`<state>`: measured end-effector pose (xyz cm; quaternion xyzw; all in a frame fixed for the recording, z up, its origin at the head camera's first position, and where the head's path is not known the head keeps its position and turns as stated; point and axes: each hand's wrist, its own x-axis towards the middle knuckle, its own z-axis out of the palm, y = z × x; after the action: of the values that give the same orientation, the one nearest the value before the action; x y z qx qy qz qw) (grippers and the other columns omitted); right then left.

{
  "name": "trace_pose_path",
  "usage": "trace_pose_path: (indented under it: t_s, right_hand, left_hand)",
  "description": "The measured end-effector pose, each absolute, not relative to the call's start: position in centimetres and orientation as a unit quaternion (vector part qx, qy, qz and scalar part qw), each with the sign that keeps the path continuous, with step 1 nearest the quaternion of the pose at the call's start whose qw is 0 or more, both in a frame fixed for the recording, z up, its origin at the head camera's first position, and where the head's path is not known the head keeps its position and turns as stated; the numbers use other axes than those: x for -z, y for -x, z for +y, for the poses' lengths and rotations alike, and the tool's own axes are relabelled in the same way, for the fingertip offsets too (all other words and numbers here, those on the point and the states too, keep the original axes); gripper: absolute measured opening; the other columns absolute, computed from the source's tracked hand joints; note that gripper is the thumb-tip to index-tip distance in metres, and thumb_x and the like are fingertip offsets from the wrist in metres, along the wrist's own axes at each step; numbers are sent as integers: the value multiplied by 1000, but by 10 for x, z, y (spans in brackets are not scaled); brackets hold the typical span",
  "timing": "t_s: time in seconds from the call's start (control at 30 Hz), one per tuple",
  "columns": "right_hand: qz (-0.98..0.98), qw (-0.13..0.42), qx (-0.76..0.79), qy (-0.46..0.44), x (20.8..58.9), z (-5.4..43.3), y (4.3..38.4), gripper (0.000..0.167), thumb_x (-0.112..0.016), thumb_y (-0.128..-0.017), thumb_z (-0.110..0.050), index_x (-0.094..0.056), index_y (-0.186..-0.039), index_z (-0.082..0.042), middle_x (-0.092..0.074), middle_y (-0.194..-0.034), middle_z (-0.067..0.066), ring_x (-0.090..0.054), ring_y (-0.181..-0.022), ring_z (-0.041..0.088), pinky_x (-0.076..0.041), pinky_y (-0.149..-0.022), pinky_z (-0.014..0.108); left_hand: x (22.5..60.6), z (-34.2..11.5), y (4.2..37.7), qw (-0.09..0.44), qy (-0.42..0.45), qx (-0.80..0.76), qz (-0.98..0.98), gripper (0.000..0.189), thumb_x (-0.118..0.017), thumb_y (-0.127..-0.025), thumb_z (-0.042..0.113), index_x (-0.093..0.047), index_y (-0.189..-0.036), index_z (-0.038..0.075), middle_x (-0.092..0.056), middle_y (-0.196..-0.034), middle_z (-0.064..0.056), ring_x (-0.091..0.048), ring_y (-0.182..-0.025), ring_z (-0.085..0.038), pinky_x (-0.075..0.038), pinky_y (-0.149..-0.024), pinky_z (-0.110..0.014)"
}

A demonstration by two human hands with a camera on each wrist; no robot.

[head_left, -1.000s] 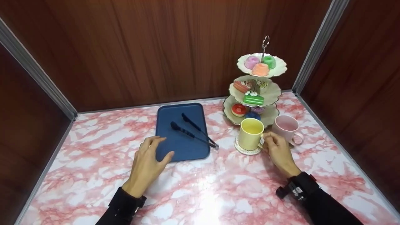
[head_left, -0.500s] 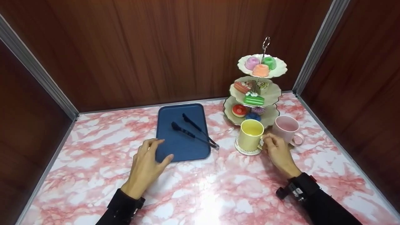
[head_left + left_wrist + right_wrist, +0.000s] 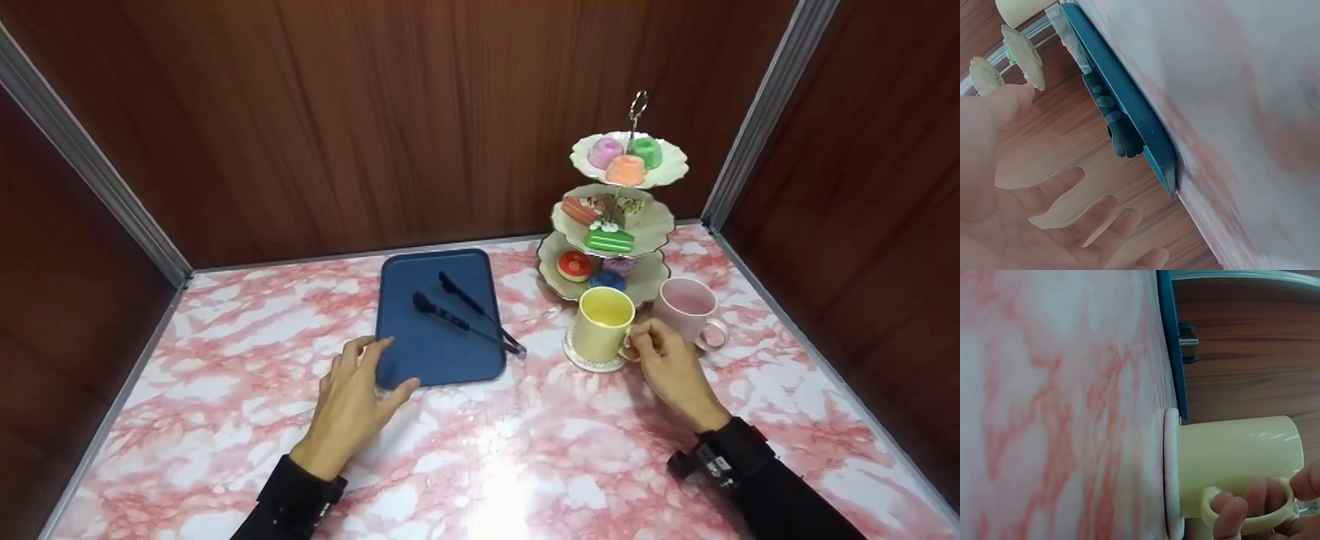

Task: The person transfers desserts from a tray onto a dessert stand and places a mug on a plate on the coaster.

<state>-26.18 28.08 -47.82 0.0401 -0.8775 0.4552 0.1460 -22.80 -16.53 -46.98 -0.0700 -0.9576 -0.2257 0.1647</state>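
Observation:
A yellow mug (image 3: 598, 339) stands upright on a round white coaster (image 3: 576, 358) at centre right. My right hand (image 3: 671, 375) holds it by the handle; in the right wrist view, fingers pass through the handle (image 3: 1266, 524) and the thumb lies at its upper end. My left hand (image 3: 346, 412) hovers by the near left corner of a dark blue tray (image 3: 435, 361), fingers spread and nothing in them. Across that tray lie black-handled tongs (image 3: 442, 313), with their metal end over its right rim. The left wrist view shows the palm (image 3: 1022, 236) beside the tray's edge.
Behind the yellow mug rises a three-tier cake stand (image 3: 651, 219) bearing several toy cakes and doughnuts. A pink mug (image 3: 681, 309) stands close to the right hand. Wood-grain panels (image 3: 337, 127) enclose the pink marbled table (image 3: 247, 360) at the back and sides.
My right hand has shifted slightly to the right at the handle, so more of the handle shows. The left hand has barely moved. The mug stays on its coaster.

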Motion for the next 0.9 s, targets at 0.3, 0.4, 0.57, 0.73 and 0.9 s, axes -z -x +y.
trace_pose_path:
  t_s: [0.3, 0.4, 0.57, 0.73, 0.9]
  right_hand:
    - [-913, 215, -344, -38, 470, 283, 254, 22, -47, -93, -38, -54, -105, -19, -63, -93, -3, -60, -84, 12, -46, -74, 32]
    - [-911, 241, -332, -51, 468, 284, 254, 27, -48, -93, -36, -53, -111, -18, -61, -100, -4, -61, -86, 12, -47, -76, 34]
    - [-905, 286, -299, -97, 467, 285, 254, 37, -53, -90, -32, -53, -122, -13, -55, -113, 2, -56, -101, 15, -45, -86, 37]
    - [-903, 305, -274, -126, 464, 284, 254, 53, -59, -86, -33, -44, -135, -20, -45, -133, 5, -42, -124, 21, -34, -102, 45]
    - [-911, 301, -247, -138, 458, 279, 251, 67, -61, -83, -39, -32, -143, -29, -32, -148, 3, -34, -133, 26, -31, -103, 53]
  left_hand:
    - [474, -168, 227, 155, 73, 213, -962, 80, -57, -72, 70, -36, -140, 34, -33, -143, -6, -34, -128, -28, -31, -92, -63]
    - [476, -169, 226, 158, 77, 205, -963, 82, -57, -71, 71, -35, -140, 34, -32, -144, -7, -33, -129, -29, -30, -93, -63]
    - [479, -171, 225, 162, 84, 190, -965, 86, -57, -69, 73, -31, -142, 35, -29, -146, -7, -32, -130, -28, -28, -96, -62]
    - [479, -172, 222, 170, 88, 179, -965, 90, -55, -67, 76, -25, -143, 40, -26, -148, -7, -30, -132, -30, -21, -99, -66]
    - [478, -171, 221, 166, 87, 167, -968, 93, -53, -66, 79, -17, -144, 44, -22, -151, -6, -27, -135, -31, -12, -100, -72]
